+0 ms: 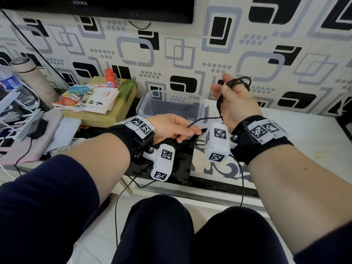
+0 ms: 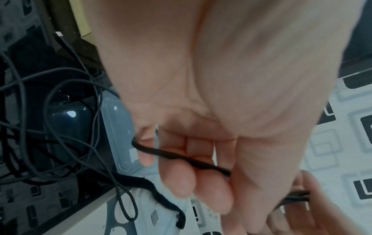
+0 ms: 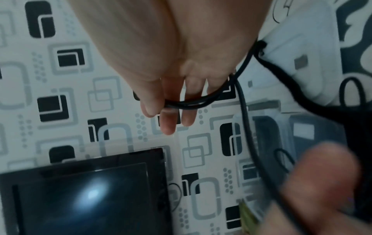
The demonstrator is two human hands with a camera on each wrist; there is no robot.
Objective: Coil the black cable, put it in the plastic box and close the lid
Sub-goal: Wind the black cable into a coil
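The black cable (image 1: 240, 81) is wound in loops round the fingers of my raised right hand (image 1: 236, 100), whose thumb presses on the loops (image 3: 193, 104). One strand (image 1: 202, 119) runs down to my left hand (image 1: 177, 130), which pinches it between curled fingers (image 2: 181, 157). More loose cable (image 2: 60, 127) lies tangled on the dark surface under the left hand. The clear plastic box (image 1: 171, 96) stands open behind both hands against the wall, with nothing visible inside. A clear plastic piece (image 2: 118, 127) shows in the left wrist view; box or lid, I cannot tell.
A pile of books (image 1: 91, 101) on a yellow box with an orange bottle (image 1: 111, 78) sits left of the plastic box. A thermos (image 1: 28, 73) and clutter fill the far left. A television (image 1: 114, 8) hangs above. A black glass panel (image 1: 171, 168) lies under my wrists.
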